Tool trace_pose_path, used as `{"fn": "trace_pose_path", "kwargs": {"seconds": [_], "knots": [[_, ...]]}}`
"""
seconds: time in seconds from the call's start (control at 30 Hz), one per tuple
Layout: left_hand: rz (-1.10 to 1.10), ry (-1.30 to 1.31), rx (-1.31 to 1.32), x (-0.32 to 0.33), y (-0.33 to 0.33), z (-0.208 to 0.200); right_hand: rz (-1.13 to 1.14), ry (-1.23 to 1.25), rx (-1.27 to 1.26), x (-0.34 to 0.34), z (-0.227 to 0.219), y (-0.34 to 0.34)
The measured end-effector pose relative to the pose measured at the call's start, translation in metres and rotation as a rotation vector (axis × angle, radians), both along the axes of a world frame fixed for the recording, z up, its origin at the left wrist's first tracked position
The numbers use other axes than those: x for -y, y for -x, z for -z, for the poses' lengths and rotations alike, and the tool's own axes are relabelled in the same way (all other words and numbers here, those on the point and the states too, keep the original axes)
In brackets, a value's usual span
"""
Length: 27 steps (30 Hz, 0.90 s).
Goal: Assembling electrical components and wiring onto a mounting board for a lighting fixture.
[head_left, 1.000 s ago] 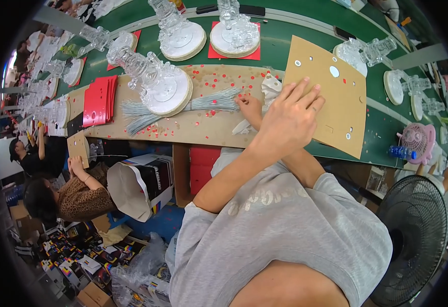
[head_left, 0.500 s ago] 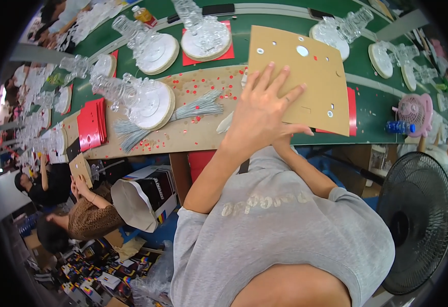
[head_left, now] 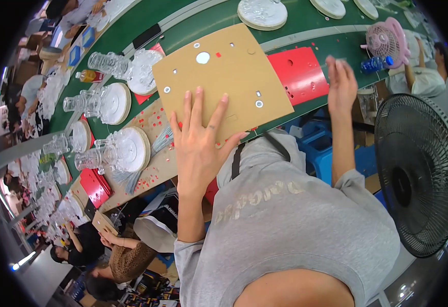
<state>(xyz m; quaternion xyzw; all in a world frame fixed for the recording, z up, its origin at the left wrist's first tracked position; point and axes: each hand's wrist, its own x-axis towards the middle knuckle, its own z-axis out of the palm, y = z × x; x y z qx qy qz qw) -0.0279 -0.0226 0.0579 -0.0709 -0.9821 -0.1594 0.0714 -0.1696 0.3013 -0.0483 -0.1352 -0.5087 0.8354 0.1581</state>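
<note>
A brown cardboard panel (head_left: 244,77) with punched holes and small metal eyelets lies tilted at the table's near edge. My left hand (head_left: 197,140) rests flat on its lower left part, fingers spread. To the panel's right, glossy red sheets (head_left: 301,77) with small holes lie on the green table, partly covered by the panel. Just beyond their right edge my right hand (head_left: 342,89) is raised, its fingers stretched out and slightly blurred, with nothing visible in it.
Left of the panel are a bundle of thin grey wires (head_left: 162,142) and several clear plastic-wrapped pieces on round white bases (head_left: 137,148). More red sheets (head_left: 95,187) lie farther left. A black fan (head_left: 413,174) stands at right, a small pink fan (head_left: 386,42) beyond it. Co-workers sit at left.
My right hand has come out from under the panel and moved right, past the red sheets. My left hand stays on the panel. The whole view has turned toward the right.
</note>
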Motion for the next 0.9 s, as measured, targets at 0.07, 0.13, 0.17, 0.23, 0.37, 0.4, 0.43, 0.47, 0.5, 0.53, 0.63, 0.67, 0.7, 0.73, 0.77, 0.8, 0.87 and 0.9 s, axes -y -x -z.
{"fn": "trace_pose_path", "kwargs": {"seconds": [0.07, 0.13, 0.17, 0.23, 0.37, 0.4, 0.43, 0.47, 0.5, 0.53, 0.63, 0.67, 0.7, 0.73, 0.77, 0.8, 0.87, 0.9], "knots": [[0.006, 0.017, 0.001, -0.004, -0.002, 0.003, -0.006, -0.150, -0.132, -0.002, -0.035, 0.020], [-0.032, 0.040, -0.014, -0.006, -0.005, 0.008, -0.056, -0.167, -0.315, 0.007, -0.066, 0.031], [-0.041, 0.042, -0.013, -0.007, -0.008, 0.007, -0.080, -0.177, -0.444, 0.014, -0.081, 0.035], [-0.056, 0.073, -0.006, -0.011, -0.009, 0.001, -0.111, -0.233, -0.617, 0.002, -0.112, 0.040], [-0.047, 0.113, -0.018, -0.015, -0.011, -0.002, 0.124, -0.604, -0.871, 0.033, -0.149, 0.021], [-0.036, 0.081, -0.035, -0.014, -0.012, 0.000, 0.117, -0.604, -0.872, 0.041, -0.164, 0.018], [-0.030, 0.052, -0.051, -0.013, -0.012, 0.003, 0.237, -0.835, -0.948, 0.050, -0.178, 0.019], [-0.040, 0.053, -0.048, -0.013, -0.012, 0.004, 0.362, -1.068, -1.017, 0.060, -0.185, 0.019], [-0.035, 0.011, -0.048, -0.013, -0.010, 0.004, 0.361, -1.137, -1.014, 0.072, -0.187, 0.020], [-0.029, -0.030, -0.048, -0.012, -0.009, 0.004, 0.323, -1.383, -0.983, 0.063, -0.180, 0.021], [0.016, -0.148, -0.018, -0.016, -0.008, 0.006, -0.536, -1.352, -1.254, 0.082, -0.149, 0.031], [-0.002, -0.142, -0.015, -0.014, -0.010, 0.007, -0.737, -1.372, -1.206, 0.091, -0.129, 0.030], [0.003, -0.100, 0.011, -0.013, -0.010, 0.004, -0.796, -1.381, -1.148, 0.093, -0.116, 0.025], [0.010, -0.056, 0.040, -0.016, -0.010, 0.001, -0.805, -1.383, -1.144, 0.090, -0.111, 0.022], [0.007, -0.062, 0.045, -0.017, -0.010, -0.001, -0.852, -1.424, -1.108, 0.085, -0.107, 0.020], [0.022, -0.041, 0.034, -0.017, -0.009, -0.002, -0.896, -1.466, -1.064, 0.080, -0.104, 0.017], [0.041, -0.023, 0.032, -0.018, -0.010, -0.004, -0.897, -1.491, -1.052, 0.076, -0.102, 0.015], [0.030, -0.009, 0.030, -0.018, -0.009, -0.005, -0.881, -1.517, -1.071, 0.077, -0.102, 0.014]]}}
